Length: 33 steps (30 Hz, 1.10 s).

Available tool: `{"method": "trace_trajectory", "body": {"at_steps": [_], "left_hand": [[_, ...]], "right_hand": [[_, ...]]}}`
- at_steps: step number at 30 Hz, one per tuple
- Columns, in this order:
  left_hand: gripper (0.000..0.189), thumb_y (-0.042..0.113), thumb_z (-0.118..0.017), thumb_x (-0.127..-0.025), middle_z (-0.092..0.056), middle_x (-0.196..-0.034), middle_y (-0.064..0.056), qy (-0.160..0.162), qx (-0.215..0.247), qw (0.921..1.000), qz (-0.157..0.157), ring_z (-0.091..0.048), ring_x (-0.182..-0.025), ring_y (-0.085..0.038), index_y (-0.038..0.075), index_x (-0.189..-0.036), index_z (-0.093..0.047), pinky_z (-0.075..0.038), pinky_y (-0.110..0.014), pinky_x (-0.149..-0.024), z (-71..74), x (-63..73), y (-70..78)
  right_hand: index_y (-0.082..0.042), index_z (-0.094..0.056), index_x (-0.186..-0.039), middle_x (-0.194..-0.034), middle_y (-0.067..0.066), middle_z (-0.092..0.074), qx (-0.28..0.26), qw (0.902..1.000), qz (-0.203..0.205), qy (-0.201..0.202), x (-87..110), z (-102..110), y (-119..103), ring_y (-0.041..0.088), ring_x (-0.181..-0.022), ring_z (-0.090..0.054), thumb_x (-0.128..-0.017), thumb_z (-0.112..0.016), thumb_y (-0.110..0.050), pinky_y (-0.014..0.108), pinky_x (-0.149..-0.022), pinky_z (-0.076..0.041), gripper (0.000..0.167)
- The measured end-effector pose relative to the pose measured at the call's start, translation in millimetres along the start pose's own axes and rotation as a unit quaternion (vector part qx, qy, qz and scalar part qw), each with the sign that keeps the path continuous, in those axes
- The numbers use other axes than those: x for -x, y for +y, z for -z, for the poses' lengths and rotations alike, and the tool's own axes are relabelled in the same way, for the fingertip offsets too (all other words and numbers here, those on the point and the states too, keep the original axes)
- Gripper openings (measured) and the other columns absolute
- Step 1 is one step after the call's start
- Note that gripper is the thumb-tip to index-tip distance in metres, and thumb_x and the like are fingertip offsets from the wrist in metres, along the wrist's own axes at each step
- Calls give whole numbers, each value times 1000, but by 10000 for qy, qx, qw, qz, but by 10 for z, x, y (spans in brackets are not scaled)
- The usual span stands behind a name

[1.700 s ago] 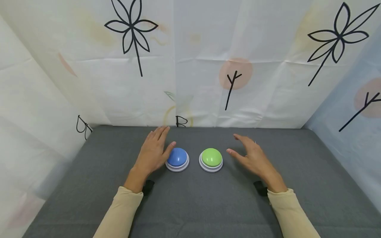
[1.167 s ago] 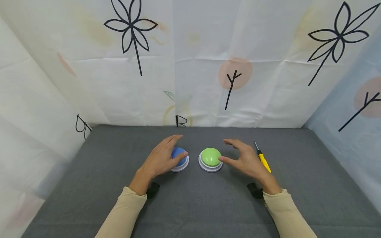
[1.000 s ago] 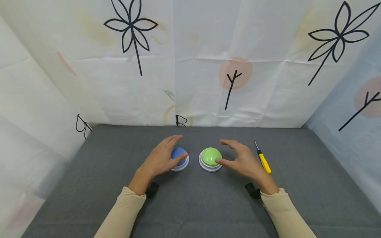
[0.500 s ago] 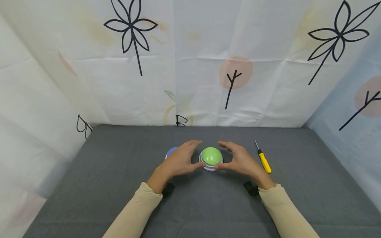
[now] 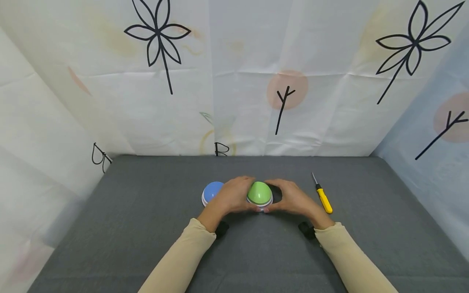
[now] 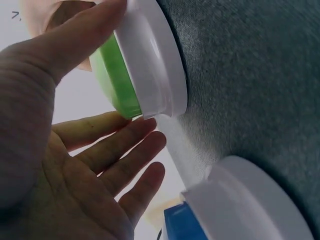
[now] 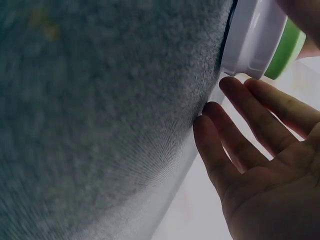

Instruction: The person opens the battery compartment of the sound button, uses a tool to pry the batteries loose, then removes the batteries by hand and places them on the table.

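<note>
1. Fingers (image 6: pixel 137 162) first: we've got the left hand (image 5: pixel 234 197) and right hand (image 5: pixel 296 199) both pinching the green button (image 5: pixel 259 193), thumbs at the near side of its white base (image 6: pixel 160 75), fingertips behind.
2. The button's toward the desk's (image 5: pixel 278 256) far edge, roughly midway between the far corners. We can't tell how firm the grip is; if the base is slick, we'd guess it could slip.
3. If one hand pulls harder, the thing probably tips or twists.
4. A finger sliding up onto the dome might press it by accident.
5. The blue button (image 5: pixel 212 190) sits just left-edge side of us, so a leftward swing could bump it.
6. Drift toward the right edge and we might clip the screwdriver (image 5: pixel 324 200).
</note>
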<state>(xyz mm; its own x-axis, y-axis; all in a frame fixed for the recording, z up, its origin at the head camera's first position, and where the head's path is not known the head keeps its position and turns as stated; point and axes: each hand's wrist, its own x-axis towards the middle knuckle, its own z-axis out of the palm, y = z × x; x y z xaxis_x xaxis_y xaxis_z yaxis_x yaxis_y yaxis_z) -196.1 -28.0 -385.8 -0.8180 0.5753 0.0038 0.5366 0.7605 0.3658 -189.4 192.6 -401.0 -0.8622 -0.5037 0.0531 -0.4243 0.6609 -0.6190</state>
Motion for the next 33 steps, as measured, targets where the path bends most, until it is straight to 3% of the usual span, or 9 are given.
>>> {"method": "trace_trajectory", "body": {"at_steps": [9, 15, 23, 30, 33], "left_hand": [[75, 41, -89, -77, -64, -129, -8, 149, 185, 9997, 22, -61, -115, -24, 6, -136, -59, -48, -41, -97, -20, 6, 9], [77, 33, -90, -79, -61, -133, -10, 449, 1258, 9910, -93, -60, -116, -25, 4, -141, -54, -48, -43, -97, 29, 101, -12], [80, 23, -90, -79, -55, -142, -12, 822, 2651, 9606, -145, -55, -127, -28, 4, -146, -50, -45, -48, -104, 127, 289, -27], [78, 12, -91, -77, -55, -143, -9, 958, 3848, 9174, -325, -53, -134, -24, 3, -144, -51, -41, -37, -110, 110, 348, -86], [78, 10, -89, -78, -53, -145, -9, 878, 4154, 9046, -370, -52, -135, -25, 3, -145, -49, -41, -35, -110, 112, 358, -93]], "right_hand": [[-2, -62, -136, -135, 15, -63, -187, 9996, 34, 230, 12, -9, 4, 37, -126, -56, -73, -94, -26, 56, -102, -44, 75], [-5, -59, -139, -136, 13, -60, -854, 9948, 209, 505, 90, 45, -23, 36, -122, -57, -76, -92, -23, 55, -102, -46, 74], [-4, -50, -147, -146, 13, -51, -1748, 9812, 584, 571, 129, 89, -81, 35, -132, -51, -77, -90, -13, 57, -107, -41, 81], [-9, -47, -150, -150, 7, -49, -2382, 9679, 659, 449, 129, 91, -129, 27, -136, -48, -77, -90, -10, 47, -113, -37, 86], [-8, -45, -151, -149, 8, -49, -2497, 9648, 706, 439, 128, 86, -149, 26, -135, -49, -76, -90, -9, 44, -112, -38, 87]]}}
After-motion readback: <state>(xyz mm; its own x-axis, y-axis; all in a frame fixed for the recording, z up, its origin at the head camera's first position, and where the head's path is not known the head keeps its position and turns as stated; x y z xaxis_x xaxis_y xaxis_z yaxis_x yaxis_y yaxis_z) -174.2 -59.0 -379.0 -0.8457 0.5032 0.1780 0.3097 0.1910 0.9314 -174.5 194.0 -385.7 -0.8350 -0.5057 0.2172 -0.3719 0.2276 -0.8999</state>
